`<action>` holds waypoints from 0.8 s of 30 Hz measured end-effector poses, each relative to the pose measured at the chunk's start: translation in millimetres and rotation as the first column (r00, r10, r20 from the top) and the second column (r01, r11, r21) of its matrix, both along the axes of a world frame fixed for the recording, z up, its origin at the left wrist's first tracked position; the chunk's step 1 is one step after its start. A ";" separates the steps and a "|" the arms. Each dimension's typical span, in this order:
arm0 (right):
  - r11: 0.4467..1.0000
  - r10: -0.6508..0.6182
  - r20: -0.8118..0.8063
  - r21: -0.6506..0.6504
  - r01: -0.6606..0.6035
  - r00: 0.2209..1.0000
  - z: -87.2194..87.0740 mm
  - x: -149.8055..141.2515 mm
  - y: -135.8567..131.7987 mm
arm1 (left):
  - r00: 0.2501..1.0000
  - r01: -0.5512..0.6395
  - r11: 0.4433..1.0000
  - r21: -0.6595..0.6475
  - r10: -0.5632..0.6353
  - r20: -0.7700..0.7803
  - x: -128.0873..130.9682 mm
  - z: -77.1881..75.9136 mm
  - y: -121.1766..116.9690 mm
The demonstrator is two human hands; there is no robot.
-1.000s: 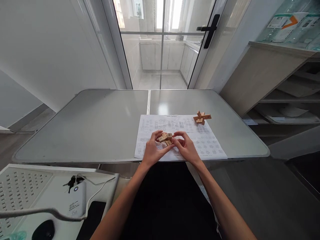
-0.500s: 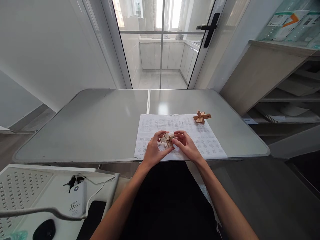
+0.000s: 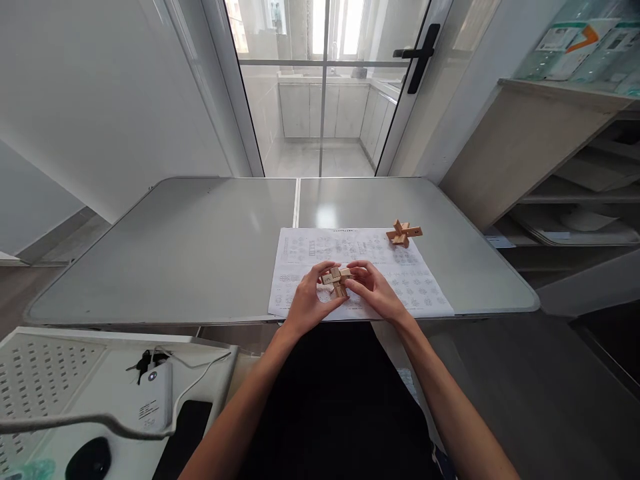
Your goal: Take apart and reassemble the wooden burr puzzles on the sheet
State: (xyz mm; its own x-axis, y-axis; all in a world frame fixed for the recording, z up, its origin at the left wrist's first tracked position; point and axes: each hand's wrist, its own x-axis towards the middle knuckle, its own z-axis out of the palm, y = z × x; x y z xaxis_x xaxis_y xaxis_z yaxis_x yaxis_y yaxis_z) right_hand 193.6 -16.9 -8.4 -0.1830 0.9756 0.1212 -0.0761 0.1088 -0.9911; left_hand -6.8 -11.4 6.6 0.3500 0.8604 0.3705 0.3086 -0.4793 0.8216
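Above the printed sheet (image 3: 300,253), a light wooden interlocking burr puzzle (image 3: 337,280) is held between both hands. My left hand (image 3: 309,297) is closed around its left side, thumb below and fingers above. At the right side, my right hand (image 3: 374,290) grips it with thumb and fingers. Small marks show on some of the wooden pieces. Fingers hide part of the puzzle. A second wooden burr puzzle (image 3: 404,233), darker in tone, rests at the sheet's upper right corner, apart from both hands.
The grey folding table (image 3: 200,260) has a seam down its middle. At lower left, a white stand (image 3: 115,347) carries a power bank (image 3: 156,397), keys (image 3: 146,363), a mouse (image 3: 89,460) and a cable. A shelf (image 3: 500,147) with bottles stands at right; a glass door is behind.
The held puzzle has turned and shifted very slightly between the fingers. Both hands keep nearly the same place and grip. The second puzzle has not moved.
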 end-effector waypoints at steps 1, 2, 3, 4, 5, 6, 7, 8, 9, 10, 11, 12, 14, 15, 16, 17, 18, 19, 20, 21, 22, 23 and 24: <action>1.000 -0.006 0.002 -0.001 0.006 1.000 -0.2 -0.1 0.0 | 1.000 -0.003 1.000 0.003 0.003 0.004 0.2 0.0 0.0; 1.000 -0.014 0.006 -0.002 0.014 1.000 -0.5 -0.3 0.1 | 1.000 -0.007 1.000 0.006 0.007 0.012 0.5 -0.1 0.0; 1.000 -0.022 0.010 -0.003 0.022 1.000 -0.7 -0.5 0.2 | 1.000 -0.008 1.000 0.007 0.008 0.021 0.8 -0.1 0.0; 1.000 -0.028 0.012 -0.005 0.028 1.000 -0.8 -0.5 0.4 | 0.999 -0.009 1.000 0.009 0.009 0.031 1.1 -0.2 0.1; 0.999 -0.031 0.012 -0.010 0.031 0.999 -0.8 -0.5 0.6 | 0.999 -0.011 1.000 0.012 0.011 0.038 1.3 -0.3 0.2; 0.999 -0.029 0.010 -0.018 0.029 1.000 -0.7 -0.4 0.9 | 0.999 -0.016 1.000 0.016 0.015 0.040 1.6 -0.3 0.2; 0.999 -0.024 0.008 -0.026 0.024 1.000 -0.5 -0.2 1.2 | 0.999 -0.022 1.000 0.022 0.022 0.038 1.7 -0.3 0.1; 0.999 -0.020 0.006 -0.033 0.020 1.000 -0.2 0.1 1.5 | 0.999 -0.030 0.999 0.029 0.029 0.033 1.9 -0.3 0.0; 0.999 -0.019 0.007 -0.038 0.020 1.000 0.0 0.4 1.8 | 0.999 -0.039 0.999 0.035 0.038 0.028 2.0 -0.3 -0.2; 0.999 -0.021 0.010 -0.043 0.022 1.000 0.1 0.6 2.1 | 0.999 -0.047 0.998 0.039 0.046 0.024 2.0 -0.3 -0.5; 0.998 -0.025 0.012 -0.049 0.026 1.000 0.2 0.9 2.3 | 0.998 -0.051 0.998 0.041 0.051 0.022 2.1 -0.4 -0.7; 0.998 -0.028 0.012 -0.058 0.029 1.000 0.2 1.0 2.5 | 0.998 -0.053 0.998 0.042 0.053 0.019 2.1 -0.4 -1.0; 0.996 -0.030 0.002 -0.085 0.030 1.000 0.1 1.1 2.8 | 0.998 -0.055 0.997 0.047 0.054 0.011 2.0 -0.7 -1.5; 0.995 -0.028 -0.005 -0.098 0.027 1.000 0.0 1.1 2.8 | 0.998 -0.055 0.997 0.051 0.055 0.008 2.0 -0.9 -1.7; 0.994 -0.027 -0.011 -0.107 0.025 1.000 0.0 1.2 2.8 | 0.999 -0.055 0.997 0.055 0.054 0.007 1.9 -1.1 -1.8; 0.993 -0.026 -0.014 -0.112 0.024 1.000 0.1 1.3 2.8 | 0.999 -0.054 0.997 0.057 0.054 0.006 1.8 -1.4 -1.8; 0.993 -0.024 -0.016 -0.112 0.023 1.000 0.3 1.4 2.7 | 0.999 -0.053 0.997 0.059 0.053 0.007 1.7 -1.7 -1.8; 0.994 -0.022 -0.017 -0.110 0.020 1.000 0.6 1.7 2.6 | 0.999 -0.050 0.997 0.058 0.050 0.005 1.7 -1.9 -1.8; 0.994 -0.017 -0.019 -0.107 0.015 1.000 0.9 2.0 2.5 | 0.999 -0.045 0.997 0.055 0.045 0.001 1.6 -2.2 -1.7; 0.995 -0.012 -0.019 -0.103 0.010 1.000 1.2 2.5 2.5 | 0.999 -0.042 0.998 0.053 0.043 -0.005 1.5 -2.4 -1.6; 0.995 -0.005 -0.018 -0.099 0.003 1.000 1.4 3.0 2.4 | 0.999 -0.042 0.998 0.051 0.042 -0.014 1.4 -2.6 -1.6; 0.995 0.001 -0.014 -0.096 -0.002 1.000 1.5 3.6 2.4 | 0.999 -0.043 0.998 0.049 0.044 -0.023 1.3 -2.8 -1.5; 0.996 0.006 -0.008 -0.092 -0.006 1.000 1.3 4.2 2.5 | 0.999 -0.042 0.998 0.047 0.044 -0.031 1.2 -2.8 -1.5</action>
State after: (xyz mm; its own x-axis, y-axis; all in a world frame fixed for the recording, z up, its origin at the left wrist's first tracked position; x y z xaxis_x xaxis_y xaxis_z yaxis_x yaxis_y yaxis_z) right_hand 197.9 -14.4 -7.1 -0.1883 0.9816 0.0328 -0.0842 0.0171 -0.9963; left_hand -5.6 -12.9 3.8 0.3253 0.8570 0.3996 0.3560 -0.5025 0.7879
